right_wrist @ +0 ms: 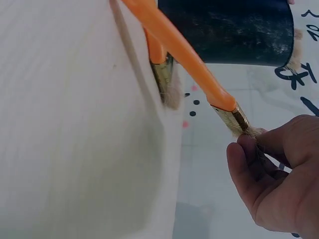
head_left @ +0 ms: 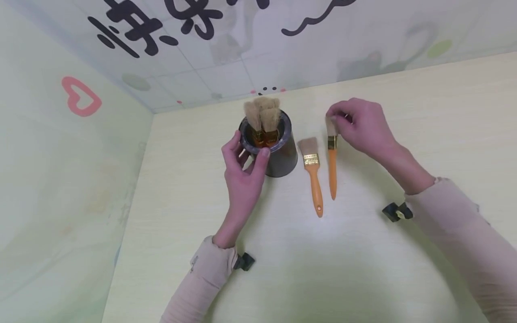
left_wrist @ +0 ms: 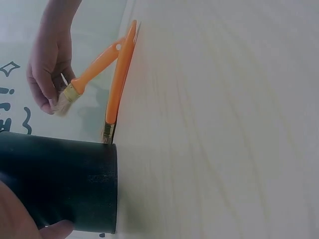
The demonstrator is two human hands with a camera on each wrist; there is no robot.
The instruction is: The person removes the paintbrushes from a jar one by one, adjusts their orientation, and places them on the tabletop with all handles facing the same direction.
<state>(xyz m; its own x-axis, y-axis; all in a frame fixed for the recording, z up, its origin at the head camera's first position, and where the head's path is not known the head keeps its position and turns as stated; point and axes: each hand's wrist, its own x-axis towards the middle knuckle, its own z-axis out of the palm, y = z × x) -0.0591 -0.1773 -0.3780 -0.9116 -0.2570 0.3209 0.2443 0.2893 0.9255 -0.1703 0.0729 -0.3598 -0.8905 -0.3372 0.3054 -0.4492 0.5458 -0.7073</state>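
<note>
Three paintbrushes (head_left: 264, 112) already in dark can (head_left: 281, 158) (left hand (head_left: 244, 179) gripping it), right hand (head_left: 365, 128) pinching tilted brush (head_left: 332, 168) by bristles, flat-lying brush (head_left: 315, 184) left on tabletop (head_left: 323, 273).

Lettering and signs on the pale grey-white printed wall (head_left: 307, 58). Head view: the bold, rounded black Chinese character 快 (head_left: 141, 30) stands at the upper left; beside it, a second bold black character (head_left: 193, 11), cut by the upper edge, is apparently 乐; the black strokes farther right (head_left: 262, 3) are too cropped to read. A wavy black line (head_left: 311, 20) lies to their lower right. A pink heart outline (head_left: 86, 91) marks the pale green side wall (head_left: 48, 179). Wrist views: sideways dark lettering at the left edge (left_wrist: 5, 107) and right edge (right_wrist: 294, 75) respectively, cropped and illegible
</note>
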